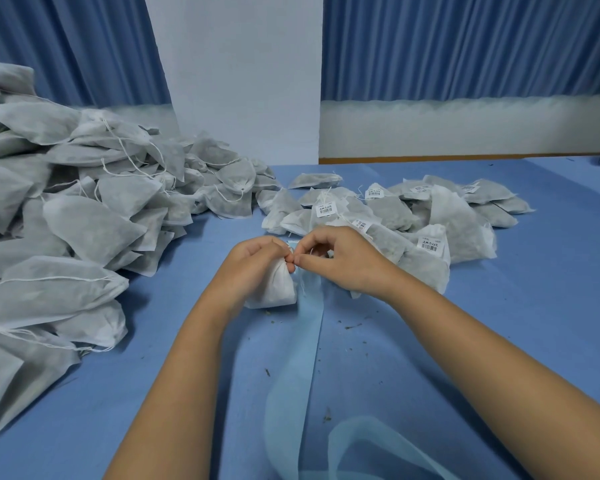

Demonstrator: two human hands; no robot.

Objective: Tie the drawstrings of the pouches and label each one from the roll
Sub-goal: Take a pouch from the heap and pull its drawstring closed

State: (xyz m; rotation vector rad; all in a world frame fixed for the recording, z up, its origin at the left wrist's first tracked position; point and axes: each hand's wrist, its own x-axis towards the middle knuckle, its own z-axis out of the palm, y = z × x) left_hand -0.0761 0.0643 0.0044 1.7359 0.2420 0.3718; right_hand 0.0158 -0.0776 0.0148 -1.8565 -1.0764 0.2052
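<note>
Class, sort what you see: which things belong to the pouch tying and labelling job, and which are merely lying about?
Belongs: small white fabric pouch, gripped by the left hand, pinched at its neck by the right hand; heap of unlabelled grey-white pouches; pile of labelled pouches; pale blue translucent strip.
Lying about: dark crumbs; blue pleated curtains.
</note>
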